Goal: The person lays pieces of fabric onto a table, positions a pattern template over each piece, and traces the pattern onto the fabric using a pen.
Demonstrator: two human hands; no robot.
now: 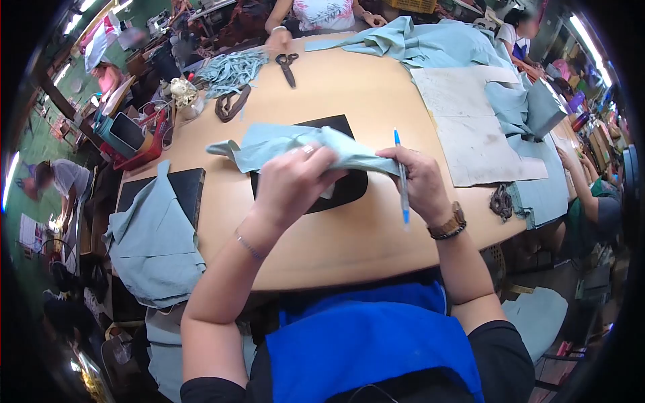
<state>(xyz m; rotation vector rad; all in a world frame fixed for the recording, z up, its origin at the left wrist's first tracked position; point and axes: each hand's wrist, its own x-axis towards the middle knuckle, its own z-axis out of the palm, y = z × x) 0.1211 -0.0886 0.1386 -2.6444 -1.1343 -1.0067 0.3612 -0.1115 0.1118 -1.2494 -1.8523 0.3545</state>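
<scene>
A pale blue-green piece of soft leather [259, 144] is held up above the table, creased between my two hands. My left hand [295, 178] is closed on its middle, knuckles up, slightly blurred. The leather's right end is pinched by my right hand [422, 185], which also keeps a clear pen with blue ends [403, 181] upright between its fingers. Beneath the leather lies a black board [339, 195], partly covered by it and by my left hand.
Dark scissors [287, 69] lie near leather strips [232, 70]. A red basket [144, 151] stands left, near draped leather [151, 242]. A greyish-white pattern sheet [463, 127] lies right on more leather. A person's hand [278, 39] rests across the table [349, 80].
</scene>
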